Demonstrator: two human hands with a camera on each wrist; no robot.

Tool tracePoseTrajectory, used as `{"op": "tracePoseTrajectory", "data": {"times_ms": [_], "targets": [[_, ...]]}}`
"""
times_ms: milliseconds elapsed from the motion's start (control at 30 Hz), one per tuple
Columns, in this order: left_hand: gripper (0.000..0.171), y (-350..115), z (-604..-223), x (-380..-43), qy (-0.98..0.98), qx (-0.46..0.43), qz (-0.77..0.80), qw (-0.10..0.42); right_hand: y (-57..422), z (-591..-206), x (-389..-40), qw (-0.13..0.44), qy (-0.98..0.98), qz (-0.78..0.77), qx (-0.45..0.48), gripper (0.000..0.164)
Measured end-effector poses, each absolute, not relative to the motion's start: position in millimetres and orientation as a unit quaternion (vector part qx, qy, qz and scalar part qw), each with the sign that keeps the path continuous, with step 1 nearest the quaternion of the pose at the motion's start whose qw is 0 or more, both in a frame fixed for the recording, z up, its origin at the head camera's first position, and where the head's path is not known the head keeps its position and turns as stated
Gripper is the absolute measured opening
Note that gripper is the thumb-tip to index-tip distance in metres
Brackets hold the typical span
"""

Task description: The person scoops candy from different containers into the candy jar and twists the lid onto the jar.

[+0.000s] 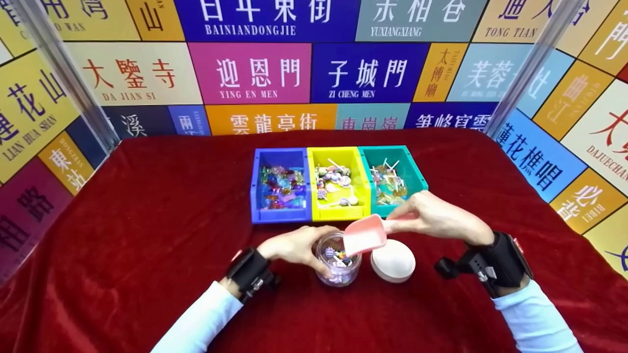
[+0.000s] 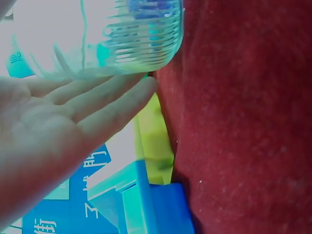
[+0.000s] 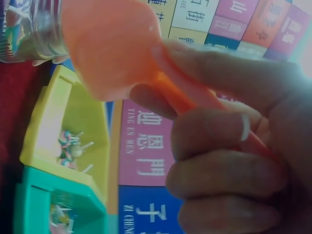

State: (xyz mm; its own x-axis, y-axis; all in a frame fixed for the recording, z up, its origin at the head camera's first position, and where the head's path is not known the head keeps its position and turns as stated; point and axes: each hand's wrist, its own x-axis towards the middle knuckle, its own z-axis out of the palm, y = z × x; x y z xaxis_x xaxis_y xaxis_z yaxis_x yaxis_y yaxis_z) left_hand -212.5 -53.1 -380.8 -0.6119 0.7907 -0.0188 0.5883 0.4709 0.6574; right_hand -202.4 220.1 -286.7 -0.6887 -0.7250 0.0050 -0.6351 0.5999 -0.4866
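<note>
My left hand (image 1: 297, 246) holds a clear jar (image 1: 338, 277) from its left side, thumb in front and fingers behind. Small lollipops (image 1: 335, 255) lie inside the jar. In the left wrist view the fingers (image 2: 114, 109) run along the jar's wall. My right hand (image 1: 439, 215) grips the handle of a pink scoop (image 1: 365, 236), its blade tilted over the jar's mouth. The right wrist view shows fingers curled round the scoop's handle (image 3: 195, 97) and the underside of its blade. No candy shows in the blade. A white round lid (image 1: 393, 261) lies right of the jar.
Behind the hands stand three joined bins: a blue bin (image 1: 281, 215) with colourful gem-like pieces, a yellow bin (image 1: 341, 213) with lollipops, and a green bin (image 1: 416, 177) with stick candies. Red cloth (image 1: 162, 220) covers the table. Panels with printed signs (image 1: 250, 73) surround it.
</note>
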Motion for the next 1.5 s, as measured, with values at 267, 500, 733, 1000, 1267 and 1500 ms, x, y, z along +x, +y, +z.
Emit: {"op": "tracePoseTrajectory", "data": {"times_ms": [267, 500, 733, 1000, 1267, 1500], "targets": [[0.066, -70.9, -370.5, -219.0, 0.815, 0.392, 0.393, 0.167, 226.9, -296.1, -215.6, 0.146, 0.877, -0.279, -0.363, 0.019], [0.040, -91.3, -361.6, -231.0, 0.842, 0.327, 0.421, -0.079, 219.8, -303.0, -221.7, 0.136, 0.858, -0.325, -0.374, 0.012], [0.039, -113.2, -361.4, -245.7, 0.883, 0.145, 0.382, -0.232, 196.3, -307.6, -229.9, 0.090, 0.873, -0.327, -0.351, 0.018], [0.047, -127.5, -372.3, -254.2, 0.920, 0.075, 0.359, -0.138, 156.3, -304.9, -242.9, 0.061, 0.890, -0.303, -0.336, 0.023], [0.048, -132.9, -376.8, -256.7, 0.933, 0.058, 0.342, -0.099, 123.6, -312.6, -249.4, 0.071, 0.903, -0.300, -0.298, 0.029], [0.044, -132.5, -375.2, -259.1, 0.934, 0.057, 0.341, -0.088, 101.1, -322.9, -255.4, 0.071, 0.906, -0.286, -0.304, 0.026]]}}
